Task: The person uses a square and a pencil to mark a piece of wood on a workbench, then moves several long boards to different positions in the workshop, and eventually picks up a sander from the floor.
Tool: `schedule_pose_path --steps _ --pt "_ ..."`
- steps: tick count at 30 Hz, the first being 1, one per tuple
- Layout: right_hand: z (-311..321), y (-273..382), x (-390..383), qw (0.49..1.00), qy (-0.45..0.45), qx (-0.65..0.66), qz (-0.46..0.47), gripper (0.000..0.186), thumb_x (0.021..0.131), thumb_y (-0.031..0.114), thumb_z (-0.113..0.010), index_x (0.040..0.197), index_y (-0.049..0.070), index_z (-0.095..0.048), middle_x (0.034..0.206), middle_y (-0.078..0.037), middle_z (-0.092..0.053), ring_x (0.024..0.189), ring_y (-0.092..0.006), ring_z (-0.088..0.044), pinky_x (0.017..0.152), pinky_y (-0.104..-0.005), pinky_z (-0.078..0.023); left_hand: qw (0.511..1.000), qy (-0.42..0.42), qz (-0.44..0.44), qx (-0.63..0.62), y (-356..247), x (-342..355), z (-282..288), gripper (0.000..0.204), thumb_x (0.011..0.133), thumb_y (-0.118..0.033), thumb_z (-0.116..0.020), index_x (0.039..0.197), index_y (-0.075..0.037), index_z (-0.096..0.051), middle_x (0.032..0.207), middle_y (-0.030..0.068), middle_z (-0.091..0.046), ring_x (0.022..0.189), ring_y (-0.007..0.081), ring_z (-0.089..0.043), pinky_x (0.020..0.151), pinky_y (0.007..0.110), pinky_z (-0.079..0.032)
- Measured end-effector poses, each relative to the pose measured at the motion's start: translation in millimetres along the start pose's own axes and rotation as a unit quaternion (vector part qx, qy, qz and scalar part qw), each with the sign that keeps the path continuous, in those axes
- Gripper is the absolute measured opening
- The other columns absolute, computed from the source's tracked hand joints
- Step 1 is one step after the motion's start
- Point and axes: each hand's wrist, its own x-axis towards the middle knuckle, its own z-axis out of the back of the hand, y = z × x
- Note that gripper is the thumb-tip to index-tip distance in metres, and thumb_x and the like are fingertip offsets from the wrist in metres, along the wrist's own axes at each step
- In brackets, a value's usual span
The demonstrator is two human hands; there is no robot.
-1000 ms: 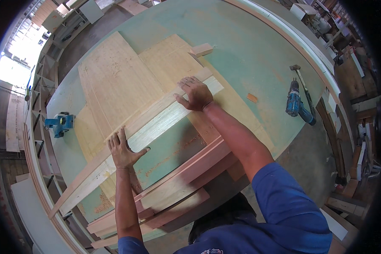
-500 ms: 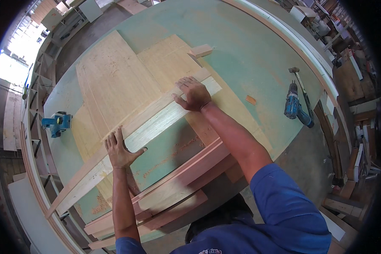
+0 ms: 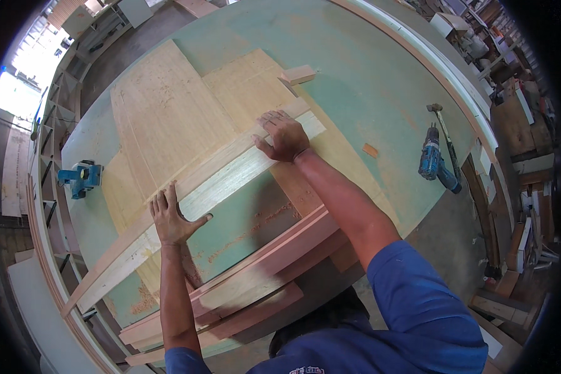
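A long light-wood strip (image 3: 221, 154) lies along a pale plank (image 3: 230, 181), running diagonally across the table. My left hand (image 3: 171, 218) rests over both, fingers stretched toward the far edge and thumb spread to the right. Farther right, my right hand (image 3: 285, 136) is bent over the strip near its right end. Its fingers reach across the far edge, and its thumb lies on the strip's top. Wide wooden panels (image 3: 168, 106) lie beneath and beyond the strip, with shavings scattered on them.
A blue power planer (image 3: 81, 179) stands at the left. On the right lie a blue cordless drill (image 3: 431, 156) and a hammer (image 3: 445, 128). Small wood blocks (image 3: 299, 75) sit on the green table (image 3: 368, 81). Stacked boards (image 3: 255, 262) lie along the near edge.
The whole view has shifted slightly. My left hand appears a little farther left and up; my right hand stays at the same place on the strip.
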Motion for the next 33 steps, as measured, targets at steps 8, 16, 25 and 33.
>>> schedule_pose_path --steps 8,16,25,33 --pt "-4.4 -2.4 6.9 1.000 -0.003 0.007 -0.007 0.055 0.089 0.045 -0.062 0.118 -0.002 -0.069 0.121 -0.025 -0.068 0.120 -0.0402 -0.062 0.112 -0.0469 -0.043 1.000 -0.003 -0.004 -0.010 2.2 10.0 0.9 0.128 0.049 -0.074 -0.086 0.149 -0.006 -0.043 0.134 0.0273 -0.053 0.128 0.0459 -0.046 0.112 0.057 -0.034" --pt "-7.7 -4.7 12.0 1.000 0.001 0.002 -0.006 0.055 0.089 0.044 -0.062 0.118 -0.002 -0.068 0.121 -0.025 -0.068 0.120 -0.0405 -0.062 0.113 -0.0474 -0.042 1.000 -0.013 -0.008 -0.003 7.0 14.0 -2.5 0.129 0.048 -0.073 -0.087 0.150 -0.007 -0.043 0.132 0.0303 -0.054 0.128 0.0469 -0.048 0.112 0.057 -0.033" --pt "-8.4 -3.8 19.4 1.000 0.004 0.006 -0.007 0.054 0.090 0.044 -0.062 0.118 -0.001 -0.068 0.121 -0.024 -0.068 0.121 -0.0393 -0.061 0.112 -0.0471 -0.042 1.000 0.000 0.000 -0.012 9.6 18.7 -2.3 0.130 0.047 -0.073 -0.087 0.150 -0.006 -0.043 0.133 0.0282 -0.052 0.128 0.0456 -0.047 0.112 0.057 -0.033" --pt "-13.3 -7.1 24.4 1.000 -0.013 -0.008 -0.001 0.048 0.089 0.039 -0.067 0.116 0.000 -0.070 0.118 -0.022 -0.070 0.118 -0.0386 -0.064 0.109 -0.0475 -0.046 1.000 -0.009 -0.005 -0.009 15.0 25.0 -5.6 0.130 0.047 -0.072 -0.088 0.150 -0.006 -0.043 0.134 0.0270 -0.051 0.127 0.0455 -0.047 0.110 0.058 -0.035"
